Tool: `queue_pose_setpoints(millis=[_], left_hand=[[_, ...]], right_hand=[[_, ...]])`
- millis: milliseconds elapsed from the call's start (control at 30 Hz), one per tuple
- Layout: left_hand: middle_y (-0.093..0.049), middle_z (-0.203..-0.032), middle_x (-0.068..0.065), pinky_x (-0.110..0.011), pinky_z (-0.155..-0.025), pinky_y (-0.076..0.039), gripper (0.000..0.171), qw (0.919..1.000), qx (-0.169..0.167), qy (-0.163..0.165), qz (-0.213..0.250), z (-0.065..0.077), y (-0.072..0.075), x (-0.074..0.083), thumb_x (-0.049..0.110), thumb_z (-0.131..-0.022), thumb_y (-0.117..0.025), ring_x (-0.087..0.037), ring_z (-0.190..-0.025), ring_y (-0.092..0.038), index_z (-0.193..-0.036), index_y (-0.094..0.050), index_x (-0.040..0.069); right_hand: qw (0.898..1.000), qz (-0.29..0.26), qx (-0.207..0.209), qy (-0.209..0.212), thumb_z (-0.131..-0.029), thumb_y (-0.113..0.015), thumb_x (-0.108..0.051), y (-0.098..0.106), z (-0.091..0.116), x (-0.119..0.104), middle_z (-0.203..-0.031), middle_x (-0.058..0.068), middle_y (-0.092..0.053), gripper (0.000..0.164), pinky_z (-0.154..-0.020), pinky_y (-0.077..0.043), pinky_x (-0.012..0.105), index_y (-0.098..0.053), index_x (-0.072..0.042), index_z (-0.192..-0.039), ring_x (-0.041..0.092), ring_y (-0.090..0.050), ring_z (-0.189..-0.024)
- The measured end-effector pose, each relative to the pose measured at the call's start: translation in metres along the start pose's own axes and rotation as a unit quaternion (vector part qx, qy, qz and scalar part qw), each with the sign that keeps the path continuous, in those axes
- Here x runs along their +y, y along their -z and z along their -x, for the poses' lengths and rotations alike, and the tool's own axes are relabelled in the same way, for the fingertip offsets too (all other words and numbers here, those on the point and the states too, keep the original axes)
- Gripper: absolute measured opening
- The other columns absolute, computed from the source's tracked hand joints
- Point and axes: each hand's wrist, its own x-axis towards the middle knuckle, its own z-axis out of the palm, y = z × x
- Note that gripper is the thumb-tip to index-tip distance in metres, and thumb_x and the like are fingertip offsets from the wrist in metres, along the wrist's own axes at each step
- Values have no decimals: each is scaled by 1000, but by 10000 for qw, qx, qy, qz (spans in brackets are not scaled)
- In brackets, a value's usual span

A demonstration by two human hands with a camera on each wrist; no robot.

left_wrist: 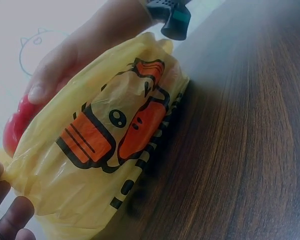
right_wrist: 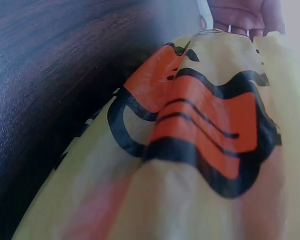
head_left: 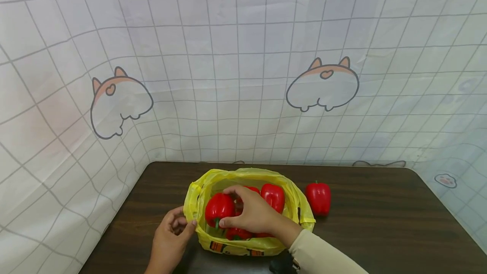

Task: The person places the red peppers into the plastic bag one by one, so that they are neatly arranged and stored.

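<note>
A yellow plastic bag (head_left: 251, 174) with a printed cartoon face (left_wrist: 117, 120) stands on the table with its mouth spread wide. My left hand (head_left: 173, 234) pinches the bag's left rim between thumb and fingers. Inside the mouth, my right hand (head_left: 253, 215) grips a red bell pepper (head_left: 220, 207) near the left side, its green stem toward me. Several more red peppers lie in the bag, one of them a pepper (head_left: 272, 197) at the right; the right hand partly covers others. In the right wrist view the bag's printed side (right_wrist: 200, 120) fills most of the picture.
Another red bell pepper (head_left: 318, 198) stands on the dark wooden table (head_left: 380, 223), just right of the bag. A white grid-patterned cloth (head_left: 228, 75) with cartoon animals hangs behind and at both sides. A black device (left_wrist: 175, 22) sits at the right wrist.
</note>
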Motion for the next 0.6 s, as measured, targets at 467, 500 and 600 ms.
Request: queue_pose_setpoints(millis=[467, 500, 600], left_hand=[[-70, -92, -8, -27, -69, -52, 50, 10000, 44, 30, -17, -1, 0, -2, 18, -91, -81, -19, -83, -66, -133, -57, 4], [-70, -92, -8, -27, -69, -52, 50, 10000, 46, 43, -29, -1, 0, -2, 18, -92, -81, -19, -84, -67, -134, -57, 4], [-70, -93, -7, -27, -69, -52, 51, 9999, 55, 86, -69, -1, 1, -2, 19, -91, -81, -19, -85, -67, -134, -57, 4]], right_hand=[[9986, 515, -103, 23, -76, -86, -57, -8, -4, -5, -122, -15, -63, 75, -86, -54, 32, -58, -25, -138, 6, -61, -102], [9985, 534, -111, 8, -76, -86, -57, -8, -4, -5, -121, -15, -63, 75, -86, -54, 32, -58, -25, -138, 6, -61, -102], [9980, 611, -136, -69, -76, -86, -57, -10, -5, -6, -121, -16, -63, 74, -86, -54, 33, -58, -26, -137, 7, -60, -104]])
